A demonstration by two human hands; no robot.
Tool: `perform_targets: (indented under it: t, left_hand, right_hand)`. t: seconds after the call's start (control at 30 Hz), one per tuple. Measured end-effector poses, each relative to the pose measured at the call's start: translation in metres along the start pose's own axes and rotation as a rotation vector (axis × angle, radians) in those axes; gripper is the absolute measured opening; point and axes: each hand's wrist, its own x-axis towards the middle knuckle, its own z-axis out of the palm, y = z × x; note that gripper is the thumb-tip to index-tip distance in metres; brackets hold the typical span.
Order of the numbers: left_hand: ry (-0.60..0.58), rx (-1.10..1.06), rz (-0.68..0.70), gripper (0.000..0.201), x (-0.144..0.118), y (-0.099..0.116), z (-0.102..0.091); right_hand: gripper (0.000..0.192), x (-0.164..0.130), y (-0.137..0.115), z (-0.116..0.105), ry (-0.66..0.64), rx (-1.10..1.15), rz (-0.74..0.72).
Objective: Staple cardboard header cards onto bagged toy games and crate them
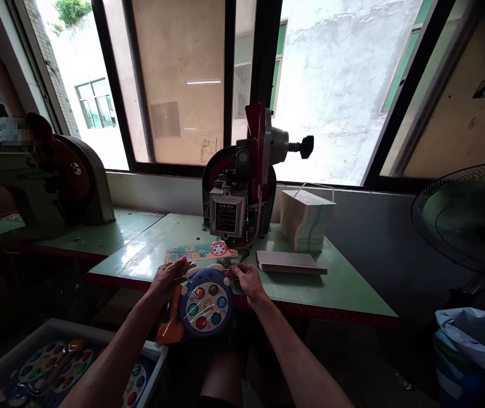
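Note:
A round blue toy (pixel 207 326) with several coloured buttons, in a clear plastic bag, hangs at the table's front edge. An orange toy hammer (pixel 171 331) is beside it in the bag. Across the top of the bag lies a printed header card (pixel 199 251), under the head of a stapling machine (pixel 242 187). My left hand (pixel 171 277) has its fingers closed on the card and bag at the left end. With thumb and fingers pinched, my right hand (pixel 248 280) grips the right end, close to the machine's jaw.
A flat stack of cards (pixel 292 263) lies right of the machine, with a tall strapped card bundle (pixel 308 221) behind it. A crate (pixel 55 324) of similar bagged toys stands lower left. A fan (pixel 476 215) and a sack (pixel 476 351) are at right; another machine (pixel 33 187) is at left.

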Motion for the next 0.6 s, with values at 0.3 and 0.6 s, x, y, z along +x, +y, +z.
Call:
perform_targets:
  t: [0.3,0.6]
  left_hand:
    - [0.006,-0.04,-0.007,0.013,0.003,-0.001,-0.008]
    - [-0.098,-0.056,0.007,0.03,-0.016,-0.005,-0.009]
  right_hand:
    - [0.044,0.004,0.004,0.01,-0.008,0.017,-0.018]
    - [0.056,-0.003,-0.005,0.007,-0.048,0.036,0.046]
